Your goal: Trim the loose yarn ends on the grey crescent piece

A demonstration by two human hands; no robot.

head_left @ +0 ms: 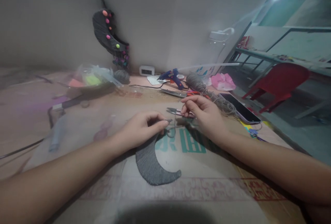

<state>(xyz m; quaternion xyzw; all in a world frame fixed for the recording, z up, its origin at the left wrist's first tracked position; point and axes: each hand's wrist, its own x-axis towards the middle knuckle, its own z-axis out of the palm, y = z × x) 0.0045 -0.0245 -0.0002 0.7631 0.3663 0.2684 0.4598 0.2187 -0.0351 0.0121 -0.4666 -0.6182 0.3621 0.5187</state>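
Evidently, the grey yarn-wrapped crescent [152,167] is the piece in hand: it lies on the printed cardboard sheet [212,168], its lower horn free and its upper horn under the left hand [146,127]. That hand pinches the upper end between thumb and fingers, probably to steady it, with a loose grey strand [172,133] curling just beside the horn. Beyond the crescent and to its right, the right hand [207,115] has thumb and fingers bent close together over the handles of the thread snips [172,110]; whether they grip snips, strand or nothing, I cannot tell. Farther right of the crescent sits tangled grey yarn [225,105], presumably placed for easy reach. The left fingers hide the upper horn's tip, the strand's far end is lost in blur, and both forearms are cut off.
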